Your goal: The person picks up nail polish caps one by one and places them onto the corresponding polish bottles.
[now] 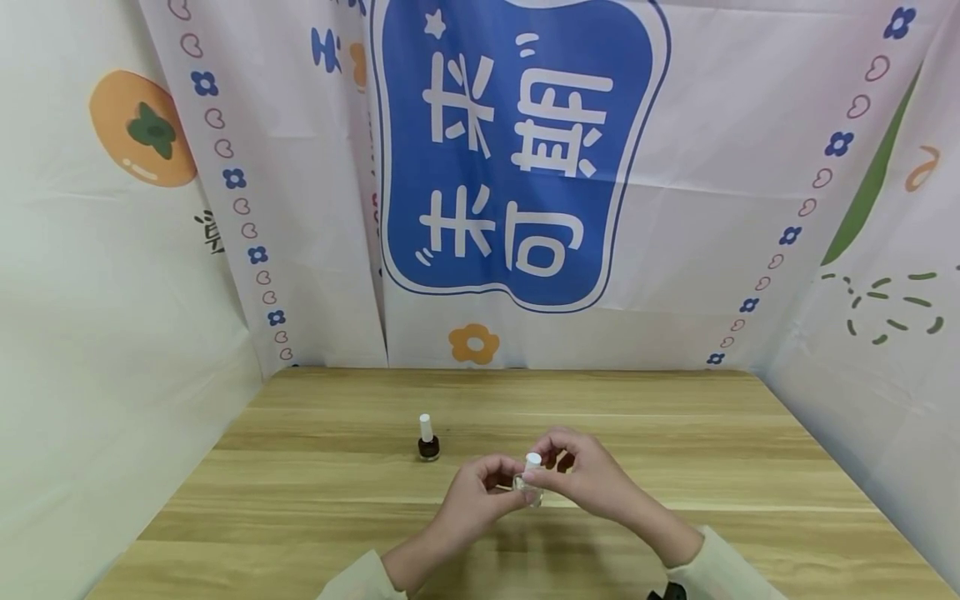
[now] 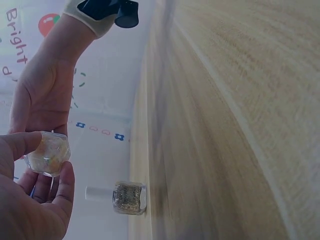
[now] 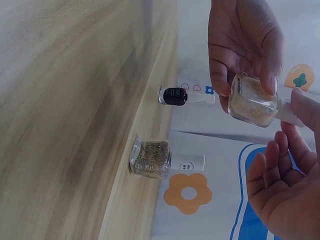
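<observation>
A nail polish bottle with a pale, flaky filling (image 3: 254, 102) is held above the table between both hands. My left hand (image 1: 480, 497) pinches its glass body between thumb and fingers. The thumb and a finger of my right hand (image 1: 592, 477) grip its white cap (image 1: 533, 460); the other fingers stay loosely bent. The cap still meets the bottle's neck, and whether it is loosened I cannot tell. Upright on the table is a glittery nail polish bottle (image 3: 153, 159) with a white cap, hidden behind the hands in the head view. A dark nail polish bottle (image 1: 428, 447) stands upright farther left.
The wood-grain table (image 1: 315, 500) reaches back to a printed cloth (image 1: 690, 275) hung behind it. Similar cloth sides rise to the left and right. A dark device (image 2: 112, 9) sits at the right wrist, by the pale sleeve.
</observation>
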A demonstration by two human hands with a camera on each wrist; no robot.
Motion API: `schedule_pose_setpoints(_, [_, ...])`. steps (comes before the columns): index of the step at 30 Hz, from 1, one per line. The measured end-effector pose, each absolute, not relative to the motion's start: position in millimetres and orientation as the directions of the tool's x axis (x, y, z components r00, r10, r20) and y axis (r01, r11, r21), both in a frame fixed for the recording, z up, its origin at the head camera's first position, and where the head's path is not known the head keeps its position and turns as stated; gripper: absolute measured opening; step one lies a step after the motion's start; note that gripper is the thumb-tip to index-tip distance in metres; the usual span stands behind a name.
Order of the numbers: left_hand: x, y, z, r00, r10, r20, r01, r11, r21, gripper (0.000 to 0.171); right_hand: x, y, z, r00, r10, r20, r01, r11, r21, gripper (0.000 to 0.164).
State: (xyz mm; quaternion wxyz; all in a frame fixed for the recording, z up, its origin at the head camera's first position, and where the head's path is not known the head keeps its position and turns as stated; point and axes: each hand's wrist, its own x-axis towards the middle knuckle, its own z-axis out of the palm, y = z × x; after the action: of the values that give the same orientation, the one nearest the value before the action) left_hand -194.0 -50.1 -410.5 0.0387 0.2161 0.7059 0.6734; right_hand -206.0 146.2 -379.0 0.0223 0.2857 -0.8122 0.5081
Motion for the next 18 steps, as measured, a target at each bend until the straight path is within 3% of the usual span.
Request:
schedule_pose_setpoints(10, [-194.0,-50.1,-411.5,-0.906,0.354,0.233,0.25,0.002,0.968,0.024,-203.5,140.6,-385.0,-0.886,-0.359,0.294,-0.411,0.314,-0.856,0.021])
schedule_pose_setpoints(18, [-193.5,-50.8,-411.4,-0.907,0.353,0.23,0.247,0.003,0.969,0.024,-201.4,138.8,-385.2,-0.881,-0.355,0.312,-0.424,0.303,-0.853,0.022])
